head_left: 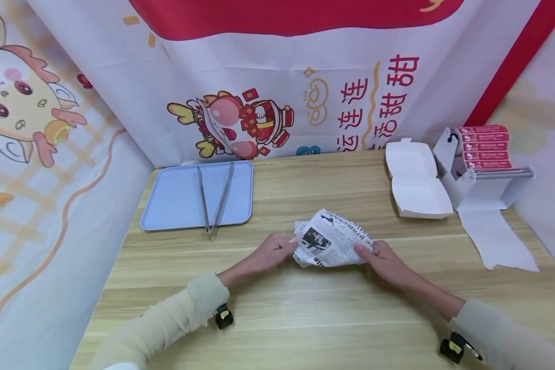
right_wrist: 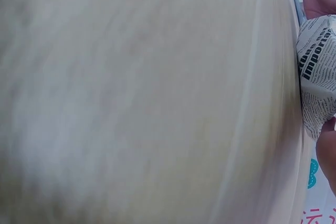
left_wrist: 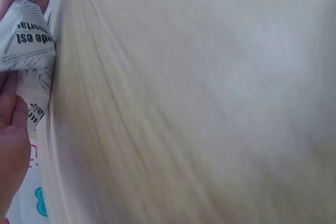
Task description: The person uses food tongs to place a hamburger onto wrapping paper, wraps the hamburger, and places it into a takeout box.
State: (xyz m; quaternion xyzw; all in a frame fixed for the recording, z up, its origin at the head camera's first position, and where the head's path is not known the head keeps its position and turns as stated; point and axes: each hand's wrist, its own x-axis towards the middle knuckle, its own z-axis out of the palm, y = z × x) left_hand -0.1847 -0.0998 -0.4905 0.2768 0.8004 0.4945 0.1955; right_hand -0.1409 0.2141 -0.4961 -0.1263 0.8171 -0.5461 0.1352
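Observation:
A newsprint-patterned sheet of wrapping paper (head_left: 333,239), folded into a loose packet, is held between both hands over the middle of the wooden table. My left hand (head_left: 276,250) pinches its left end between thumb and fingers. At the right end, my right hand (head_left: 388,262) grips it with the thumb on top. Whatever the folds may enclose is hidden. In the left wrist view the paper (left_wrist: 29,40) shows creased at the left edge, and the right wrist view has its printed underside (right_wrist: 317,72) at the right edge.
A blue tray (head_left: 171,198) with metal tongs (head_left: 217,205) across it lies at the back left. An opened white takeout box (head_left: 416,180) sits at the back right, beside a dispenser (head_left: 485,190) with a red-printed roll and a white strip (head_left: 499,244) hanging out onto the table.

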